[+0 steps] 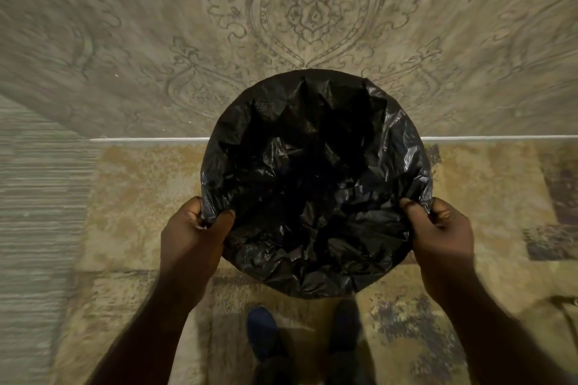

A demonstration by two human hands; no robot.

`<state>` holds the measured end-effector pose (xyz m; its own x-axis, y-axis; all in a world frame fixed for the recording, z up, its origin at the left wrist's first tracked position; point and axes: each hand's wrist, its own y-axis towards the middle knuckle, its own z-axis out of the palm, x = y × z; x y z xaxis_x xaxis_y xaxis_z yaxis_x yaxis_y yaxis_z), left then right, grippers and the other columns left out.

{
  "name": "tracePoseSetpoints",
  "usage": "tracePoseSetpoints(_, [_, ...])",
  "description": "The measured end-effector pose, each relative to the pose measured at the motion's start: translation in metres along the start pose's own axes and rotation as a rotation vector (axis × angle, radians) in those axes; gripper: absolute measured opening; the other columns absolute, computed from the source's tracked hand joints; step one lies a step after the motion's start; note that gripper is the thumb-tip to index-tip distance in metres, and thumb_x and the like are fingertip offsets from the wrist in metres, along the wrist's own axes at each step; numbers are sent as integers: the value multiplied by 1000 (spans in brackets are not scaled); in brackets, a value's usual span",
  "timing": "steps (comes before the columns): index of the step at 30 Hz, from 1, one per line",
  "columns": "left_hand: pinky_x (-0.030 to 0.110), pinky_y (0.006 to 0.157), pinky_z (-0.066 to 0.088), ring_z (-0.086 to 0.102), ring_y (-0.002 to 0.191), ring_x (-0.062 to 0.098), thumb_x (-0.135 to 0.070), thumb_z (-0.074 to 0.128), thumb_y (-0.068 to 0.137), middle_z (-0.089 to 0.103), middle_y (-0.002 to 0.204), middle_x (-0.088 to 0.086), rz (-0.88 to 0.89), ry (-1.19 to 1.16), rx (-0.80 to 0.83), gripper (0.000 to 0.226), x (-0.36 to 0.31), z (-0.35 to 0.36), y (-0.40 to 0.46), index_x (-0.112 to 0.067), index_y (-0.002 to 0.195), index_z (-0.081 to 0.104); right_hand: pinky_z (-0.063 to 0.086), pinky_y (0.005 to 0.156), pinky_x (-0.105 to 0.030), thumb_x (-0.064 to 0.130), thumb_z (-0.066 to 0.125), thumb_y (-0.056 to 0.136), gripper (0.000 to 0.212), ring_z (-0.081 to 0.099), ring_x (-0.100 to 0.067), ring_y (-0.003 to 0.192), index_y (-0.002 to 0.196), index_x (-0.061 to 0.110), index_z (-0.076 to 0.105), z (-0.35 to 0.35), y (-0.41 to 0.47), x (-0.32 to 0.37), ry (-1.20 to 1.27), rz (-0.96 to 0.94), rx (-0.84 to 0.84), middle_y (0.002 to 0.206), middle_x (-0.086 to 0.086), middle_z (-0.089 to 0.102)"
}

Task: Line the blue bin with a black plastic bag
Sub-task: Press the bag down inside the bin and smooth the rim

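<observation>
A crinkled black plastic bag (316, 184) is spread over a round opening in the middle of the head view, its edge folded outward all round the rim. The bin underneath is fully hidden by the bag, so no blue shows. My left hand (195, 234) grips the bag's edge at the lower left of the rim, thumb on top of the plastic. On the lower right of the rim, my right hand (438, 230) pinches the plastic in the same way.
A wall with a grey ornamental pattern (312, 9) rises right behind the bin, meeting the mottled tan floor (140, 197) at a white line. My two feet in dark shoes (262, 331) stand just below the bin.
</observation>
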<state>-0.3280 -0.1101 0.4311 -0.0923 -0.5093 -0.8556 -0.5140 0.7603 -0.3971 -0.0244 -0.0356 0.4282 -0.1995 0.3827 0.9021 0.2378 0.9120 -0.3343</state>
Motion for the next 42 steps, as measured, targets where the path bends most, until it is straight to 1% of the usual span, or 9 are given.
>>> tracePoseSetpoints(2, [20,51,54,71,69,7,-20,67,87,75,80,-11,12,15,-18,15,-9,-6,-2,-36,85,70,58,56,-30,16,62,92,19,69,-23,66,82,0,63,0,-5,10,16,-13,10,75,-19,70])
tracePoseSetpoints(9, [61,73,57,72,84,34,-17,67,87,75,84,6,-24,-52,-80,6,-27,-19,-8,-22,88,71,58,62,-37,27,64,88,27,70,-26,69,86,1,65,11,-1,34,-5,-110,74,77,-16,73])
tracePoseSetpoints(13, [58,69,58,73,78,35,-17,66,88,76,80,5,6,-51,-140,6,-24,-35,-7,-19,88,72,54,64,-57,44,65,80,51,65,-41,70,87,-6,58,31,0,44,-32,-128,96,82,-33,64])
tracePoseSetpoints(19, [61,70,57,73,76,33,-20,67,88,76,79,4,3,-55,-190,6,-13,-78,8,-21,86,72,47,63,-45,53,64,75,66,52,-24,71,89,-11,54,79,-14,57,-72,-107,138,90,-44,55])
tracePoseSetpoints(22, [60,71,58,74,77,30,-18,66,89,77,81,5,-16,-82,-204,8,-3,-110,21,-22,87,72,52,62,-57,48,64,78,56,65,-44,69,87,-8,58,116,-29,60,-83,-109,135,87,-41,59])
tracePoseSetpoints(25, [59,71,59,74,79,31,-16,65,90,77,83,7,-44,-114,-203,9,14,-145,42,-20,89,72,49,68,-68,36,64,86,48,58,-57,83,89,-11,55,161,-42,52,-85,-102,145,89,-41,59])
tracePoseSetpoints(32, [45,67,62,75,81,29,-11,65,90,77,83,8,-89,-182,-216,9,89,-221,109,-16,92,72,54,73,-63,30,62,89,31,64,-49,85,85,-1,62,285,-57,11,-89,-52,148,83,-27,68])
tracePoseSetpoints(37, [35,60,61,76,79,27,-13,65,91,78,87,10,-107,-201,-202,10,150,-270,162,-18,96,72,51,70,-60,29,63,87,40,59,-53,83,86,-10,56,375,-57,-29,-128,-35,151,85,-36,61])
tracePoseSetpoints(42, [52,72,61,75,81,30,-16,68,88,78,87,8,-155,-152,-257,9,208,-308,217,-19,97,71,52,64,-52,31,64,86,41,54,-29,63,77,-9,56,458,-54,-55,-183,-22,155,80,-33,61])
